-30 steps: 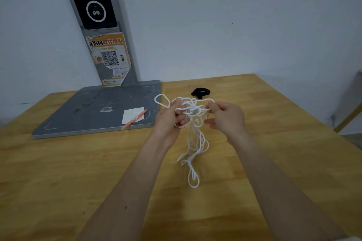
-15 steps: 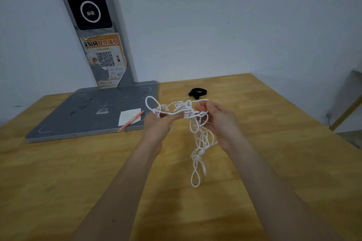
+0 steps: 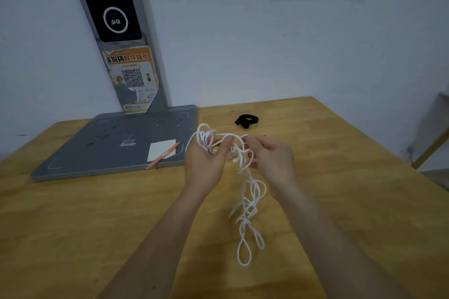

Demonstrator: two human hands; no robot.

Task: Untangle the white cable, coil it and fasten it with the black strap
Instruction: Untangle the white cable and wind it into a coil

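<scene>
The white cable [image 3: 250, 198] is a tangle held in the air above the wooden table [image 3: 340, 177]. My left hand [image 3: 204, 165] grips a bunch of its loops at the top left. My right hand [image 3: 274, 162] pinches a strand beside it, a short stretch of cable running between the two hands. Below them several loops hang down, the lowest close to the table top. The black strap [image 3: 246, 120] lies curled on the table beyond my hands, apart from the cable.
A grey flat base [image 3: 109, 148] with an upright post [image 3: 121, 43] stands at the back left. On it lie a white slip of paper [image 3: 160, 150] and an orange pen [image 3: 164, 155]. A white wall runs behind the table.
My hands have shifted slightly right and closer together. The left hand has gathered more loops, and the hanging tangle has dropped lower and spread.
</scene>
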